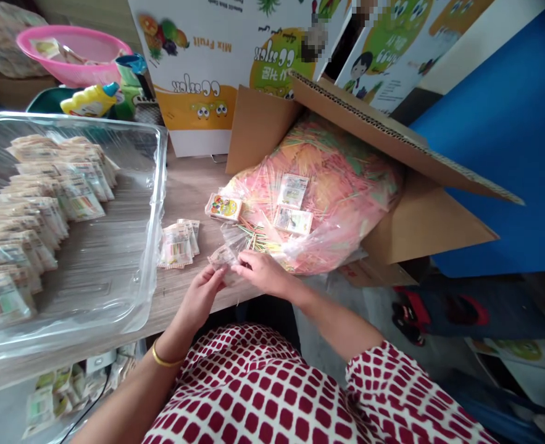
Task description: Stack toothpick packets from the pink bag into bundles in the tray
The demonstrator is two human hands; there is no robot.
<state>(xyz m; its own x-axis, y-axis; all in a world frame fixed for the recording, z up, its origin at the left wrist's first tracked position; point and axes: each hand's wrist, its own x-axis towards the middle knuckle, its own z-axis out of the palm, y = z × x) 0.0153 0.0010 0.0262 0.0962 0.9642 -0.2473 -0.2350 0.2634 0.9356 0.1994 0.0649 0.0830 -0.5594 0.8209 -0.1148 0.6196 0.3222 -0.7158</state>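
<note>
Near the table's front edge, my left hand [202, 290] pinches a small clear plastic packet [224, 256]. On the packet's other side, the fingers of my right hand [260, 271] are closed on it too. Just beyond my fingers, thin coloured sticks [256, 237] spill from a large clear bag [318, 166] full of pink, yellow and green sticks. Two flat packets [293, 220] lie on that bag. A stack of printed cards [224, 208] rests at its left edge. Left of my hands is a small pile of filled packets [178, 245].
A clear plastic tray [110, 290] with rows of filled packets stands at left. The big bag leans out of an open cardboard box [411, 222]. Behind are printed cartons [202, 80], a pink basin [75, 71] and a yellow bottle [87, 102].
</note>
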